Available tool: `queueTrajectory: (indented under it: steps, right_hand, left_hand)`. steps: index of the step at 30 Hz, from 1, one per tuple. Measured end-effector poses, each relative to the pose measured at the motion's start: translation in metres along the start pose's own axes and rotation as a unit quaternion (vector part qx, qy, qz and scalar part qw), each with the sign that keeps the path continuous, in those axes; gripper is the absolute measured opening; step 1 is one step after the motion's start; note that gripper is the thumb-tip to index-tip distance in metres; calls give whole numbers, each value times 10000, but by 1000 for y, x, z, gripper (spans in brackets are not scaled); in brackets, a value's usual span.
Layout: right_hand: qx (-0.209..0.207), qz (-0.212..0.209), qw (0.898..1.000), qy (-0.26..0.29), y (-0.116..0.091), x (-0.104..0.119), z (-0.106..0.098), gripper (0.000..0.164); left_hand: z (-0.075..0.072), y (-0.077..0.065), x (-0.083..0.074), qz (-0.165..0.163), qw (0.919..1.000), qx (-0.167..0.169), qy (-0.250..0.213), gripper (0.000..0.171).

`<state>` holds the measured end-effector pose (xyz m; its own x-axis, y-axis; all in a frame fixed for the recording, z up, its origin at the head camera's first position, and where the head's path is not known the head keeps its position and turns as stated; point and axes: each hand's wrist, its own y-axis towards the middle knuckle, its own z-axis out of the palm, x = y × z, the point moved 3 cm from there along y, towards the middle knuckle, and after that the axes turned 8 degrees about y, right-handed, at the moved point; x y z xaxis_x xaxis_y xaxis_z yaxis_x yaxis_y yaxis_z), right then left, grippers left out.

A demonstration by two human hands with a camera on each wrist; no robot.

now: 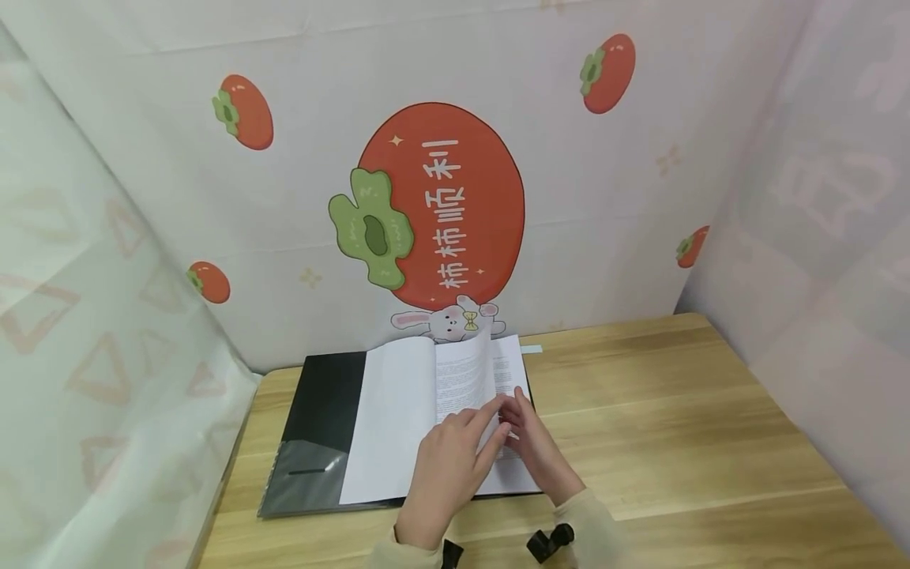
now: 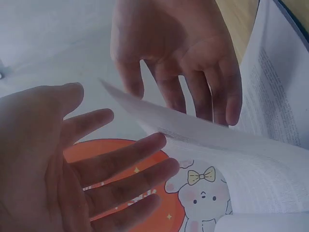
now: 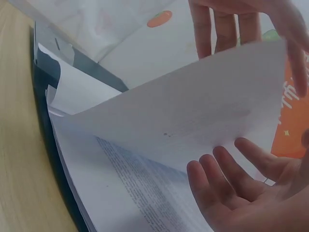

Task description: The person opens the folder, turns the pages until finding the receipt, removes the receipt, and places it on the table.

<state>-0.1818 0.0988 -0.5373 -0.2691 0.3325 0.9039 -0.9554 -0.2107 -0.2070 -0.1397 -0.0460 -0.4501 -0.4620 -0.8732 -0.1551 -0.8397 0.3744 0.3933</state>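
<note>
A black folder (image 1: 323, 403) lies open on the table with a stack of printed sheets in it. One page (image 3: 193, 92) stands lifted and slightly bowed between the two hands. My left hand (image 1: 448, 466) is on the left side of that page, fingers extended, with fingertips at its surface in the left wrist view. On the opposite side is my right hand (image 1: 536, 450), its fingers loosely extended close to the page; whether they touch it I cannot tell. Printed text (image 3: 145, 188) shows on the sheet below. A blank white page (image 1: 391, 419) lies turned over on the left.
The wooden table (image 1: 654, 419) extends to the right of the folder. A pale strip (image 1: 532, 348) sticks out at the folder's top right. Behind stands a white cloth backdrop (image 1: 569, 190) with printed persimmons and a rabbit. More cloth (image 1: 92, 356) hangs on the left.
</note>
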Motion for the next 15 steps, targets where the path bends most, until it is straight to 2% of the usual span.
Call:
queueTrajectory:
  steps: [8,15]
  right_hand:
    - [85,34,9999,-85,1,0,5,89]
    - [387,136,9992,38,5,-5,5,85]
  left_hand:
    - [-13,9,7,0,9972,627,419,43]
    - [-18,11,12,-139,9952,874,429,38]
